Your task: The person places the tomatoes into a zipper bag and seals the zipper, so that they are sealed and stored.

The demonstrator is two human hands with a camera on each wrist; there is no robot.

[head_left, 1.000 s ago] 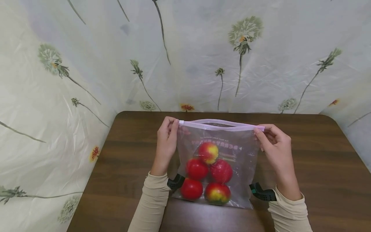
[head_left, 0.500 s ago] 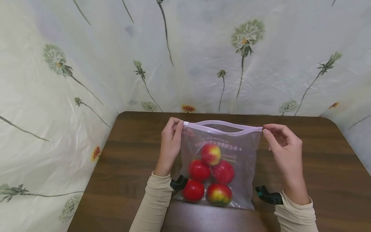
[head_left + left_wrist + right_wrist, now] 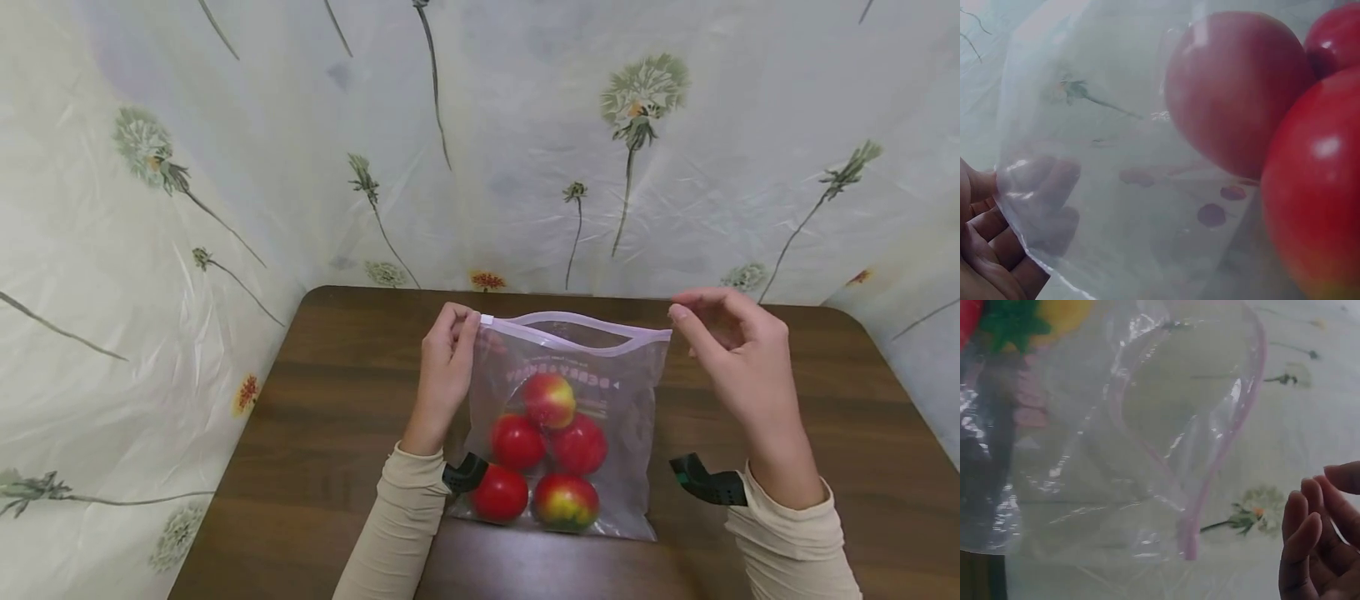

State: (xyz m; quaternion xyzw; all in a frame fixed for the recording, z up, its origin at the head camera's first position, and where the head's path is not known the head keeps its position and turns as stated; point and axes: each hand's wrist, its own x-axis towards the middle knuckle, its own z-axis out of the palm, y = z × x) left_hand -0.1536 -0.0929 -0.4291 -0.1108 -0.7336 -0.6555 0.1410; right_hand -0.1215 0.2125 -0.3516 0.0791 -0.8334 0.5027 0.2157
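A translucent zip bag (image 3: 630, 417) with a pale pink zip strip holds several red fruits, some flushed yellow, like this one (image 3: 550, 400). My left hand (image 3: 444, 354) pinches the bag's upper left corner, beside the white slider (image 3: 486, 320). The left wrist view shows that hand's fingers (image 3: 1007, 247) at the clear film, with a red fruit (image 3: 1235, 94) large beyond. At the upper right corner, my right hand (image 3: 738, 350) is off the bag, its fingers loosely bent with nothing between them. A gap separates its fingers (image 3: 1300, 540) from the zip end (image 3: 1188, 540). The bag's mouth gapes.
The bag's lower edge is on a dark brown wooden table (image 3: 337, 400). Behind it and to the left hangs a pale plastic sheet (image 3: 495, 150) printed with dandelions. Black wrist mounts (image 3: 708, 483) jut out near both sleeves.
My right hand has let go of the zip's right end and moved up and right of it. The mouth has widened. My left hand keeps its pinch and has shifted slightly right.
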